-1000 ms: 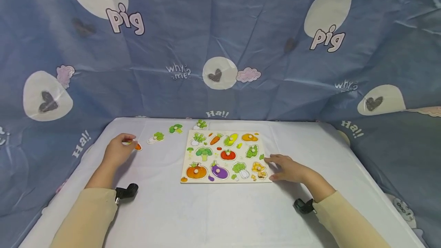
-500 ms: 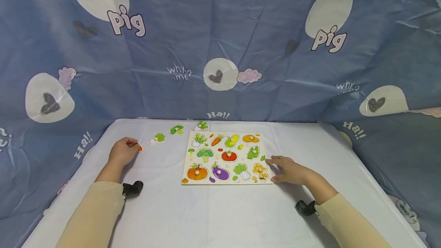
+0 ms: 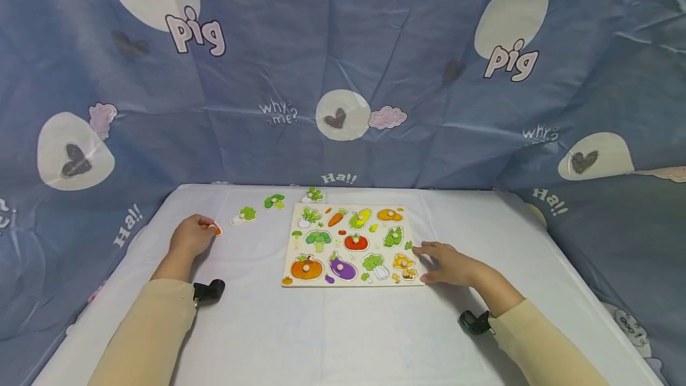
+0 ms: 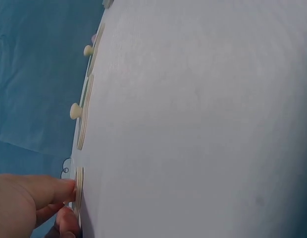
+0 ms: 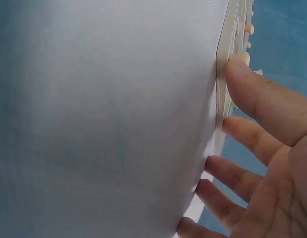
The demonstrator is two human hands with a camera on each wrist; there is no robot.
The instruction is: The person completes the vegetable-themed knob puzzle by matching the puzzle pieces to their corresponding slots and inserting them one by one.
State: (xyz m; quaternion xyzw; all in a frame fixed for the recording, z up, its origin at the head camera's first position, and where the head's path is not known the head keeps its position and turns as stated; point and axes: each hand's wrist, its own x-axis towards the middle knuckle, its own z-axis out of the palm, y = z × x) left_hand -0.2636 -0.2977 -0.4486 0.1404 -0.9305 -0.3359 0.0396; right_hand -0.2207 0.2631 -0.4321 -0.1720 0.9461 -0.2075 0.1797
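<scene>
At mid-left, the left hand (image 3: 192, 236) pinches an orange piece (image 3: 217, 230), best kept level; the spread right hand (image 3: 446, 264) touches the board (image 3: 292, 248).

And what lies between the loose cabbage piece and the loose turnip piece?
In the head view, the loose broccoli piece lies between the cabbage piece and the turnip piece, with white cloth showing on either side of it.

Long beige slvs (image 3: 145, 329) L+R; rounded blk wrist cams (image 3: 212, 291), 1 ea. side; hands (image 3: 190, 237) bare.
</scene>
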